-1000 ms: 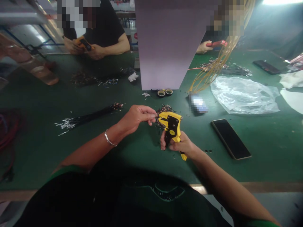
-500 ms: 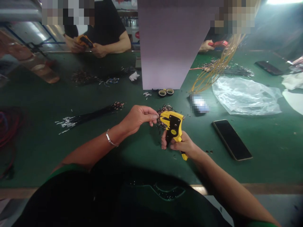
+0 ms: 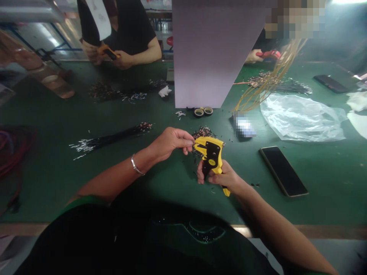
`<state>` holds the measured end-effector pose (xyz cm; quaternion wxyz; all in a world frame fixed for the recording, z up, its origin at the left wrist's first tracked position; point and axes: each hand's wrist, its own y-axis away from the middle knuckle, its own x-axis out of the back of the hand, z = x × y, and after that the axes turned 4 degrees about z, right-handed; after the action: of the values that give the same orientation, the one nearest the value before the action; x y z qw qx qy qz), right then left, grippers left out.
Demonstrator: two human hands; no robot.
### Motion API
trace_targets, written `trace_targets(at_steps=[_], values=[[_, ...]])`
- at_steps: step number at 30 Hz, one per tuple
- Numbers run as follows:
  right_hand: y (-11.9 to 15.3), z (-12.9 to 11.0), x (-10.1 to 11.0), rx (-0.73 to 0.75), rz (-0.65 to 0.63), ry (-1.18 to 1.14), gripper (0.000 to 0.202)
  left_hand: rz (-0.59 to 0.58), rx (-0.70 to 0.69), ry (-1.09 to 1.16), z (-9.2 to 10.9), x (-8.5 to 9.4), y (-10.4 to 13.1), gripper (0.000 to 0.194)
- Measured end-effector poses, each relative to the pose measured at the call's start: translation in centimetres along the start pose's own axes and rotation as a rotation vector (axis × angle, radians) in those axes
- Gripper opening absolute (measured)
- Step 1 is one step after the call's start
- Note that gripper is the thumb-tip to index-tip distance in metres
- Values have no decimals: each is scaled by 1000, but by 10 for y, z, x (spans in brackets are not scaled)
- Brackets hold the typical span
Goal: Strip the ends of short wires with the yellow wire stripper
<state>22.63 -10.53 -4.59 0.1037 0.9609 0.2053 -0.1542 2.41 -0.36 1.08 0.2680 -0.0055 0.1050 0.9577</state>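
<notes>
My right hand is wrapped round the handles of a yellow and black wire stripper. Its jaws point left, towards my left hand. The thumb and forefinger of my left hand are pinched together right at the jaws; whatever lies between them is too small to make out. Behind the stripper's head is a pile of short wires with coppery and dark ends, partly hidden by the tool. To the left of my left hand lies a bundle of black wires, with pale ends at its left and coppery ends at its right.
A phone lies to the right, below a clear plastic bag. Two tape rolls sit at the foot of an upright pale panel. Across the green table, co-workers hold tools. Red cable lies coiled far left.
The whole view has shifted slightly, so things sit a little further right. Both hands keep the same pose at the stripper's jaws. Across the table, a co-worker's hands have moved slightly with their tool.
</notes>
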Motion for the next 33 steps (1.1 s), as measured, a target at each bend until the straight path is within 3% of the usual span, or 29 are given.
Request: trace_targets(at_steps=[17, 33], values=[[3, 4, -2, 43, -2, -56, 19, -52, 80, 83, -3, 2, -3, 11], [5, 7, -10, 24, 45, -83, 14, -120, 54, 87, -7, 8, -7, 11]])
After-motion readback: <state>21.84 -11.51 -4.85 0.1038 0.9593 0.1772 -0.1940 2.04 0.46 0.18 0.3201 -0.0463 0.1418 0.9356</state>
